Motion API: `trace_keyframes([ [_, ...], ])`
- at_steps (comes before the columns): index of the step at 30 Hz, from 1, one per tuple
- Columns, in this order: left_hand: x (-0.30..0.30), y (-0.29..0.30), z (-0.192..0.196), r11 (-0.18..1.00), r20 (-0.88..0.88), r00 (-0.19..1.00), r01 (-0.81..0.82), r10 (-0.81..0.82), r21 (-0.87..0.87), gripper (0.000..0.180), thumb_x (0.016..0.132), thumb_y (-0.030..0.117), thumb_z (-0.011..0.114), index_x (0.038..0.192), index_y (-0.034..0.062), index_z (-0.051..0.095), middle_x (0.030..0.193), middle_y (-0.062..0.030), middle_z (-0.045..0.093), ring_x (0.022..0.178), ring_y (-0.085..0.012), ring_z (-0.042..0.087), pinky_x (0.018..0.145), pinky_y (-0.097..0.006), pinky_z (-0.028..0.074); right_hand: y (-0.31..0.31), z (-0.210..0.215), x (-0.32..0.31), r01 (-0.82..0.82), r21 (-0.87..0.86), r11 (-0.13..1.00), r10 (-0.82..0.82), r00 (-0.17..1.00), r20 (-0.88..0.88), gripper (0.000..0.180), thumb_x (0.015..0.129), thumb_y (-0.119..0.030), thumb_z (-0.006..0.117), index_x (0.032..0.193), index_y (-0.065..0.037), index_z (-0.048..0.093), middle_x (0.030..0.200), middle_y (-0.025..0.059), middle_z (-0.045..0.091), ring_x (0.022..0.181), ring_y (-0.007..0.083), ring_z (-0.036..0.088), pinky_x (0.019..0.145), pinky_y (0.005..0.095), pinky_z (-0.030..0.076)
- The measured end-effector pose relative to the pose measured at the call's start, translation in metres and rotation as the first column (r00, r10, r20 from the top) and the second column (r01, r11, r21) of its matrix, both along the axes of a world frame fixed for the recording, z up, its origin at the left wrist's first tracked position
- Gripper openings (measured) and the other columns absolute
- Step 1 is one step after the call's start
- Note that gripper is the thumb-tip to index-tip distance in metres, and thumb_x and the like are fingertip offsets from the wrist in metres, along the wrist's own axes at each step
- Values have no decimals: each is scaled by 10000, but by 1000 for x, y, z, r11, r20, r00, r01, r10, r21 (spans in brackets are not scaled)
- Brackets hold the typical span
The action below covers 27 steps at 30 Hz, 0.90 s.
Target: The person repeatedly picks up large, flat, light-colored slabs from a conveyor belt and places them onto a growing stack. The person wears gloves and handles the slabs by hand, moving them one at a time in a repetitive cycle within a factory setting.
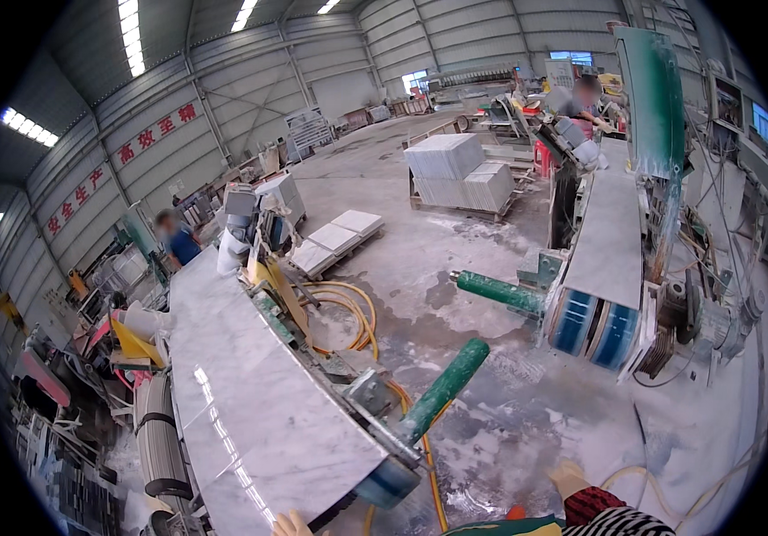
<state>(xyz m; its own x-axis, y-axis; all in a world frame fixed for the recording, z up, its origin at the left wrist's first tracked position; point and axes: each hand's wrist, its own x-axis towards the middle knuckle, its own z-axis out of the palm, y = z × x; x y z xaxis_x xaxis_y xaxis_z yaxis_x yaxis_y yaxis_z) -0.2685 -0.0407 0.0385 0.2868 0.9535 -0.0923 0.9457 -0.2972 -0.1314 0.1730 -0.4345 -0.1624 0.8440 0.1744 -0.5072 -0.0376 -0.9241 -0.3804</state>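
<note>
Between the hands [429,518], a green roller [445,389].

Stone-cutting workshop — marble slabs [250,393] on roller conveyors, stacked tiles [460,170], corrugated-metal hall, wet concrete floor [455,241] etc.

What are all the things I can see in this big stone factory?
Marble slab: one, white-grey, on the left machine, near the left hand.
Second slab: one, grey, on the right machine.
Green rollers: two, sticking out between the machines.
Tile stacks: several, white, mid-floor.
Hose: yellow, coiled on the wet floor.
Other people: two, far back, one each side.
Left hand: gloved, at the slab's near end.
Right hand: gloved, striped sleeve, free, holding nothing.
</note>
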Motion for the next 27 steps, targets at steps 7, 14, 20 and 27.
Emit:
trace_keyframes([
  [7, -104, 57, -3, 976, 18, 981, 194, -193, -102, 1035, 838, 487, 786, 1654, 148, 246, 1693, -227, 223, 1564, -432, 182, 1281, -521, 166, 179, 137, -115, -648, 194, 736, 376, 630, 679, 826, 824, -436, 734, 1473, -6, 456, 1486, 236, 506, 1406, 396, 452, 1199, 449, 355],
  [14, -119, 74, -25, 963, 49, 964, 263, -261, -55, 1047, 848, 449, 766, 1671, 175, 178, 1699, -227, 207, 1562, -426, 197, 1269, -542, 183, 290, 205, -175, -936, -63, 346, 668, 199, 717, 829, 838, -390, 724, 1497, 13, 421, 1543, 231, 449, 1453, 359, 400, 1234, 421, 298],
  [20, -123, 79, -20, 935, 132, 934, 343, -331, -87, 1084, 813, 405, 803, 1668, 164, 182, 1681, -247, 238, 1549, -441, 218, 1269, -553, 179, 355, 192, -185, -957, -256, 138, 798, -46, 600, 890, 821, -360, 757, 1543, -24, 361, 1604, 193, 389, 1495, 325, 356, 1254, 409, 257],
  [27, -147, 110, -13, 839, 162, 836, 539, -524, -67, 1091, 751, 347, 852, 1645, 156, 256, 1668, -240, 268, 1550, -445, 210, 1280, -555, 155, 394, 165, -163, -974, -227, -13, 727, -165, 666, 959, 749, -352, 814, 1547, -41, 381, 1591, 181, 408, 1478, 349, 380, 1240, 430, 285],
])
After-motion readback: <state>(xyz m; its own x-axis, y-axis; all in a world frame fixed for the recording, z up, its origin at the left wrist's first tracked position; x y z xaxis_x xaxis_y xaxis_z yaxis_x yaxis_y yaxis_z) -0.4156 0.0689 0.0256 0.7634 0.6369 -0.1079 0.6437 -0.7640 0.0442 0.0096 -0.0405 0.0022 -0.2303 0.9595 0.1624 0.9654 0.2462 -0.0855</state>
